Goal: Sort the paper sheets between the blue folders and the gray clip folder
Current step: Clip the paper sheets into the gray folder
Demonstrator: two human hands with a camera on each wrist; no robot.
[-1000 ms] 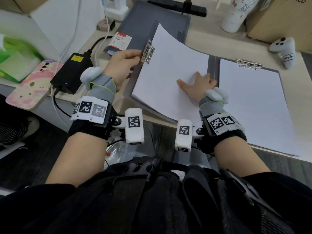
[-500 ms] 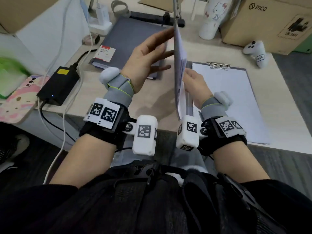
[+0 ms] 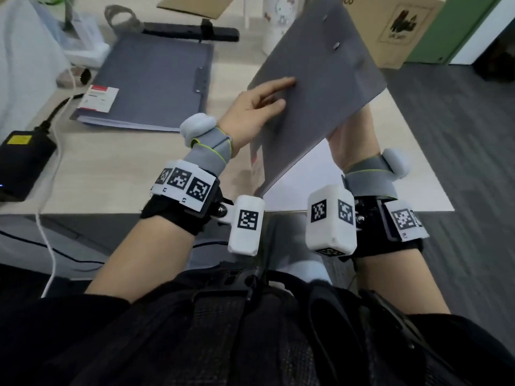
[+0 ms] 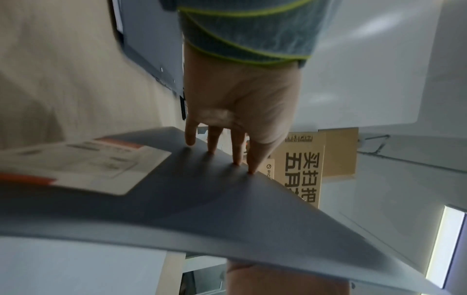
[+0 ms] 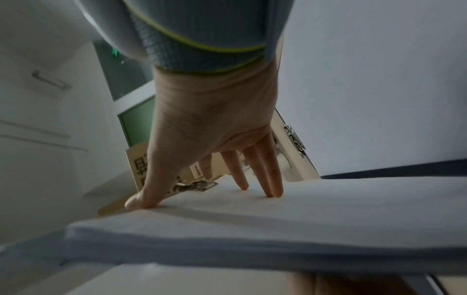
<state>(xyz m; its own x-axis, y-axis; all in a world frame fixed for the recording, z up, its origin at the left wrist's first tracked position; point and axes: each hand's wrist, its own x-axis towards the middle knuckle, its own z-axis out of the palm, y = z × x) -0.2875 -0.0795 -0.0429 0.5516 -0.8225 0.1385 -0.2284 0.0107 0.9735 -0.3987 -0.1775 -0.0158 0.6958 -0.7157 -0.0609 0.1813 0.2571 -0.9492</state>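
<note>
I hold a blue folder point(image 3: 320, 87) tilted up over the desk, its back cover toward me. My left hand point(image 3: 267, 98) lies flat on that cover with straight fingers point(image 4: 237, 159), beside the folder's white label point(image 4: 88, 159). My right hand point(image 5: 202, 197) is behind the folder, so only its wrist shows in the head view. Its straight fingers point(image 5: 272, 187) and thumb press on the white sheets point(image 5: 278, 223) inside. A second blue folder point(image 3: 156, 79) lies shut at the back left. Under the raised folder, white sheets point(image 3: 370, 174) lie on the gray clip folder, whose metal clip point(image 5: 294, 140) shows.
A black power adapter point(image 3: 22, 160) and a white cable point(image 3: 47, 218) sit at the desk's left front corner. A black bar point(image 3: 192, 33), a white mug point(image 3: 278, 15) and a cardboard box point(image 3: 401, 26) stand along the back. The desk's front edge point(image 3: 125, 211) runs just before my wrists.
The folder went from lying open on the desk to standing edge-on, and now leans right with its back toward me. My left hand left the clip and lies flat on the cover.
</note>
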